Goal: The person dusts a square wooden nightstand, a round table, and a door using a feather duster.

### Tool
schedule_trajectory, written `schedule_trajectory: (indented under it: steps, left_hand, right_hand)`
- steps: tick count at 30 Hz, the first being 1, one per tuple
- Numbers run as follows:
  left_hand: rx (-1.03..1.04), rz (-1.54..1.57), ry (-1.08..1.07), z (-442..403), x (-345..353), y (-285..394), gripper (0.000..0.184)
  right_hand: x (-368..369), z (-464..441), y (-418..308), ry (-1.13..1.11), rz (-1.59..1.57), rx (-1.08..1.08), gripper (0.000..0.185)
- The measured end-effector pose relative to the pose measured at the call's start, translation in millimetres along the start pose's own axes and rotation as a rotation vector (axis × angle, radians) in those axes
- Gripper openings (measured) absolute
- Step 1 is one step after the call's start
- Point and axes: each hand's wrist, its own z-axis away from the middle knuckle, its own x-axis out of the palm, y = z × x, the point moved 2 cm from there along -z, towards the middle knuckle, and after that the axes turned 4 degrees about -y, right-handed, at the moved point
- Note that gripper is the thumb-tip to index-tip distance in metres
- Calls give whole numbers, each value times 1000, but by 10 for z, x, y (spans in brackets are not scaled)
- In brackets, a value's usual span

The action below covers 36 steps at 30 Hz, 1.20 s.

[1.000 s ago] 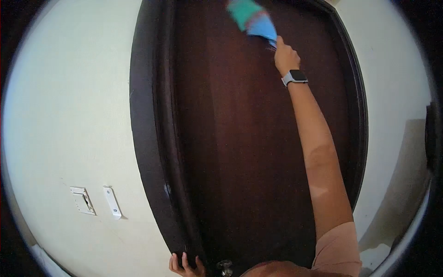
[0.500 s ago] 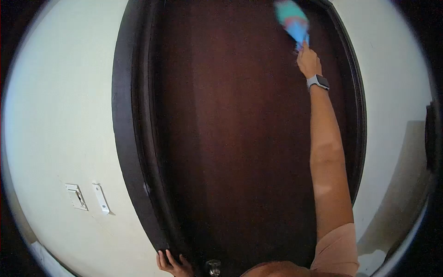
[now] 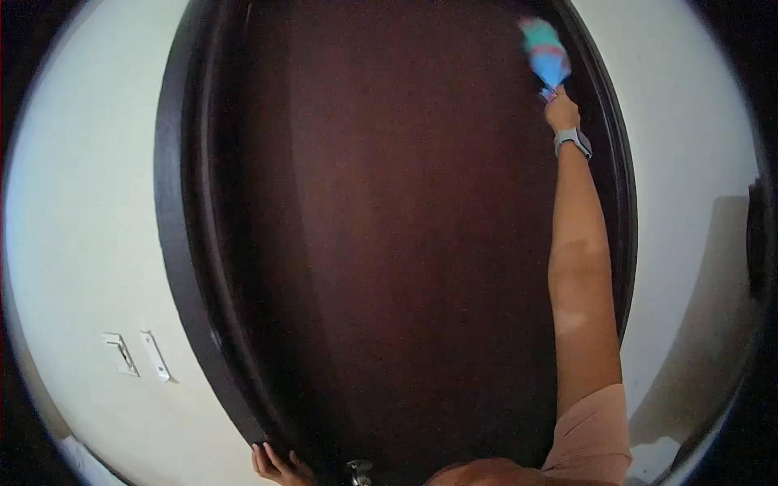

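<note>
My right hand, with a watch on its wrist, reaches up to the upper right of the dark brown door. Its fingers are wrapped round the handle of a fluffy duster in teal, pink and blue, slightly blurred. The duster's head is against or close to the door; I cannot tell which. Low at the left, my left hand rests with fingers stretched out on the dark door frame and holds nothing.
A metal door knob shows at the bottom edge. On the pale left wall are a switch plate and a white metal bracket. A dark object stands out at the far right.
The duster and my right hand have moved right and slightly down on the door. The view has shifted, so the frame appears further left. My left hand stays on the frame.
</note>
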Motion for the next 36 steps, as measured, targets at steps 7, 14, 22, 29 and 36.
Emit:
schedule_trajectory:
  steps: [7, 14, 22, 29, 36]
  left_hand:
    - [-12, -28, 75, 0, 35, 47, 50]
    - [-15, -18, 35, 20, 37, 5, 49]
    - [-6, 69, -3, 59, 38, -78, 46]
    - [45, 7, -34, 70, 17, -134, 44]
    - [20, -83, -76, 159, 21, -167, 44]
  right_hand:
    - [27, -73, 356, 3, 58, 87, 36]
    - [50, 172, -444, 36, -217, -210, 31]
    - [99, 793, -1815, -9, -465, -664, 24]
    - [45, 1465, -2686, -2, -193, -653, 35]
    - [-94, 1636, -2901, -32, -181, -665, 37]
